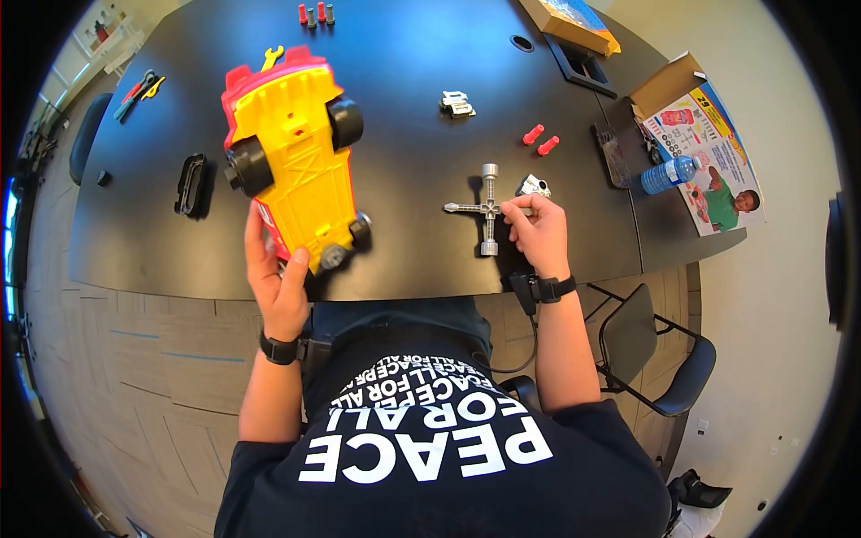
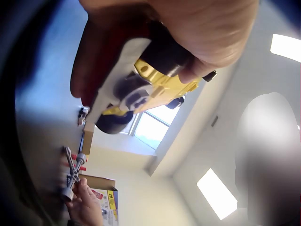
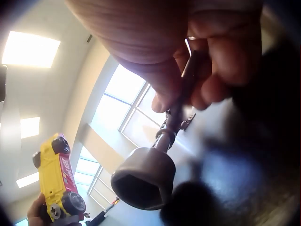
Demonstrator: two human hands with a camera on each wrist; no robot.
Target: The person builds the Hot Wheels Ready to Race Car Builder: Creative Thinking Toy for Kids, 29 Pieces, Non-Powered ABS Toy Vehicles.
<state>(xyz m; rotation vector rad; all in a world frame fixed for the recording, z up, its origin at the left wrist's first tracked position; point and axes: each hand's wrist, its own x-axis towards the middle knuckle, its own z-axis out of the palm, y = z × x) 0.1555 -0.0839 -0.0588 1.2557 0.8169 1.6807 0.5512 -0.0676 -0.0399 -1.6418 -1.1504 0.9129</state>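
Note:
My left hand [image 1: 278,283] grips one end of a red toy car whose yellow underside [image 1: 309,179] faces the head camera, with black wheels on it. In the left wrist view the hand wraps over the car [image 2: 155,89]. My right hand [image 1: 541,235] pinches one arm of a grey cross-shaped wrench [image 1: 489,209], right of the car and apart from it. The right wrist view shows the wrench's hollow socket end [image 3: 143,178] close up, below the right hand [image 3: 188,52], and the car [image 3: 54,176] held up at the left.
A black tray part [image 1: 190,185] lies left. Red pegs [image 1: 541,140], a chrome part [image 1: 457,104] and a white part [image 1: 534,186] are near the wrench. Tools [image 1: 137,95] lie far left; a bottle [image 1: 669,175] and an opened box [image 1: 704,143] are right. More pegs [image 1: 317,13] stand at the back.

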